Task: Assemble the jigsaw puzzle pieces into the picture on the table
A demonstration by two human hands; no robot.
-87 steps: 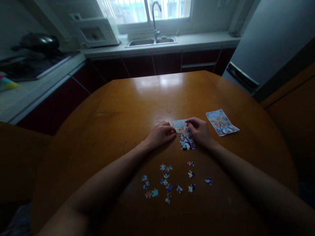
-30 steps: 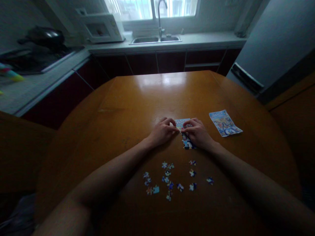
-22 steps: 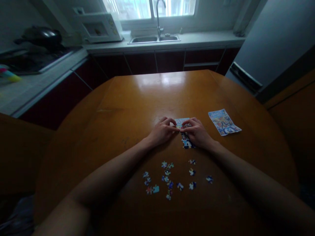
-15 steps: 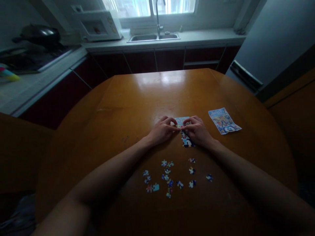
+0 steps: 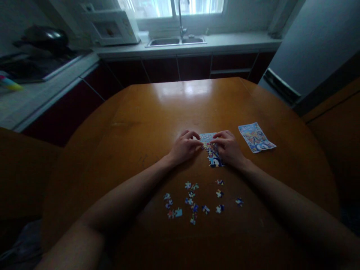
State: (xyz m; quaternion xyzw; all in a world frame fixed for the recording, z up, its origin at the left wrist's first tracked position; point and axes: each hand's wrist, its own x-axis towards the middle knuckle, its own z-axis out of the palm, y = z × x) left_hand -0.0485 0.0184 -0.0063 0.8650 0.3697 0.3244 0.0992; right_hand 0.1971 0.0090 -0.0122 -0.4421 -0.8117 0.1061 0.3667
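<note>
A partly joined jigsaw puzzle [image 5: 216,161] lies flat on the table, its pale blue top strip showing between my hands. My left hand [image 5: 186,145] is at its left edge, thumb and forefinger bent close together on the puzzle's border. From the right, my right hand [image 5: 227,145] rests over the puzzle's right side, fingers curled onto its upper part and hiding some of it. Whether a single loose piece is between the fingertips is too small to see. Nearer to me are several loose puzzle pieces [image 5: 194,208], scattered below the puzzle.
A creased picture sheet [image 5: 256,138] lies right of my right hand on the wooden table [image 5: 157,112]. Beyond the table are a counter with a sink [image 5: 164,42], a microwave [image 5: 111,30] and, at left, a stove with a dark pan [image 5: 46,37]. A fridge [image 5: 312,48] stands right.
My fingertips have drawn slightly apart, uncovering more of the puzzle's middle. The right hand has shifted a little up and right. The loose pieces lie as before.
</note>
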